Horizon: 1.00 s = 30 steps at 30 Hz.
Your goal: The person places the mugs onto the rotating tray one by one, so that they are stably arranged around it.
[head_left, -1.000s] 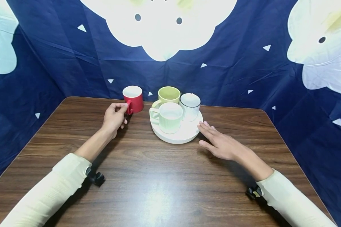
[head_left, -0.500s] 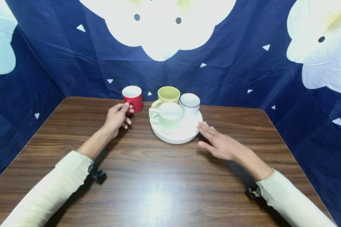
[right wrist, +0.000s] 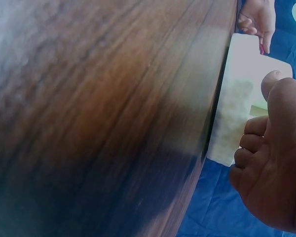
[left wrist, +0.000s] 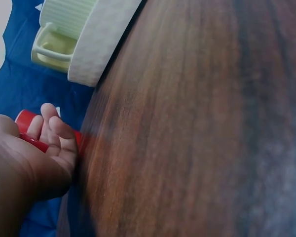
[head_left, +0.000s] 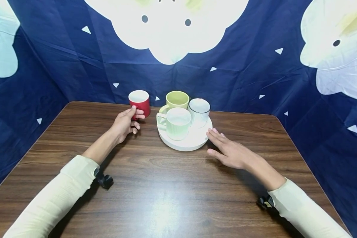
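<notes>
At the back left of the table stands a red mug (head_left: 144, 107) with a white inside. My left hand (head_left: 122, 125) grips its handle, thumb on top and fingers reaching through or around it. The handle is mostly hidden by the fingers. My right hand (head_left: 232, 151) lies with straight fingers at the right edge of a round white tray (head_left: 193, 142), fingertips at the rim. On that tray sit a pale green ribbed mug (head_left: 178, 129) in front, a yellow-green mug (head_left: 177, 98) behind it, and a white ribbed cup (head_left: 199, 117) with a dark rim.
The wooden table (head_left: 142, 185) has its back edge just behind the mugs. A dark blue cloth (head_left: 241, 82) with white cloud shapes hangs behind and at both sides. Each wrist wears a small black camera (head_left: 105, 181).
The fingers of my left hand have slid right, further around the red mug's handle. The mug, the tray and my right hand stay where they were.
</notes>
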### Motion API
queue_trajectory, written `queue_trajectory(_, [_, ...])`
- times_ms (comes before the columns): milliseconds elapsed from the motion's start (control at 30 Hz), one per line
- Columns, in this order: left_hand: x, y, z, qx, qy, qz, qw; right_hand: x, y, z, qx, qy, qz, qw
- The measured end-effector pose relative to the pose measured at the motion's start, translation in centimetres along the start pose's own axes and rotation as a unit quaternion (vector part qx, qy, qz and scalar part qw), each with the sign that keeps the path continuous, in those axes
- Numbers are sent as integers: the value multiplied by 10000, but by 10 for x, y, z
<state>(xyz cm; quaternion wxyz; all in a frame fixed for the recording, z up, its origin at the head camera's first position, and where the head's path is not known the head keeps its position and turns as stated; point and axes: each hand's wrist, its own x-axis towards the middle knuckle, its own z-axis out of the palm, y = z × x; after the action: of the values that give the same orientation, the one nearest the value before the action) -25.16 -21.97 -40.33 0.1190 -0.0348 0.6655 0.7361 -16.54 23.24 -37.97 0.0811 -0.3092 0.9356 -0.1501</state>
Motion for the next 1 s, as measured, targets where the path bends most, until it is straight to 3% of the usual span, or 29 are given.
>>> queue_trajectory(333, [3,0,1,-414,-22,-79,9991,-1,-1,2,-29,50,-144,9999])
queue_trajectory(1000, [3,-1,1,-1027,-77,96,9946,-2,-6,4,9,121,-205,9997])
